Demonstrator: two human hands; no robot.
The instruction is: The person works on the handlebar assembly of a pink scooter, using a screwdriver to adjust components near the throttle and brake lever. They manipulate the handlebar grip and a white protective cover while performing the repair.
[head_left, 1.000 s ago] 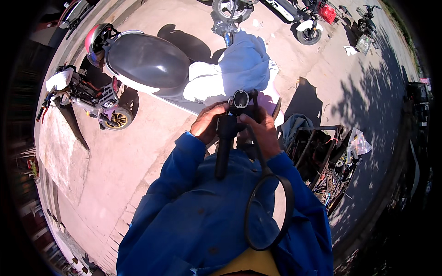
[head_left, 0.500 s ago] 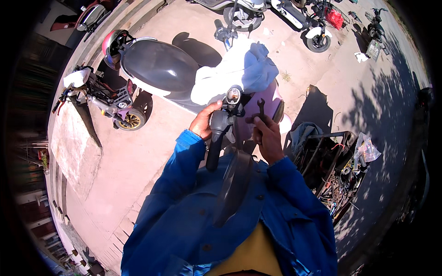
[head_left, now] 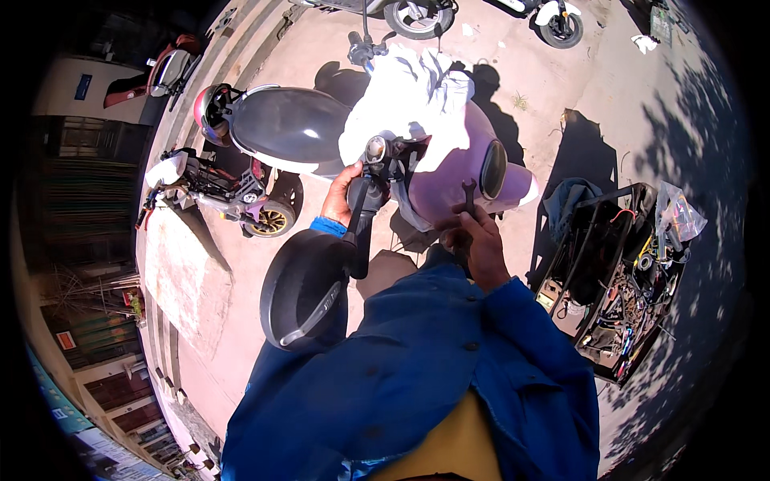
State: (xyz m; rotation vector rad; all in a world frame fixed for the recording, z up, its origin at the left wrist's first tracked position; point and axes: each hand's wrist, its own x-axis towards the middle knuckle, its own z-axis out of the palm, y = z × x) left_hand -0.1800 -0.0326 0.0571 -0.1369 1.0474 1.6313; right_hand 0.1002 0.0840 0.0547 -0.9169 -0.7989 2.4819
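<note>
A scooter with a pink front [head_left: 449, 188] and a black seat [head_left: 290, 124] stands before me. My left hand [head_left: 341, 196] is closed round its near handlebar [head_left: 370, 199], at the control housing by the foot of the mirror stem. From there a black rear-view mirror [head_left: 298, 293] hangs toward me over my left sleeve, hiding part of that forearm. My right hand [head_left: 479, 244] grips a dark open-end wrench [head_left: 470, 196], jaw pointing away from me, beside the pink front. A white cloth [head_left: 401, 100] drapes over the handlebar's middle and far side.
At my right stands a metal-framed tool cart [head_left: 618, 305] with many loose tools and a clear plastic bag [head_left: 680, 212]. A smaller scooter [head_left: 233, 196] is parked at the left, near a pale slab [head_left: 180, 264]. A red helmet [head_left: 211, 116] sits behind the seat. More scooters [head_left: 417, 18] stand far ahead.
The mirror has swung from in front of my chest to the left, its broad side now showing. My view has shifted right and nearer. Both hands keep their holds.
</note>
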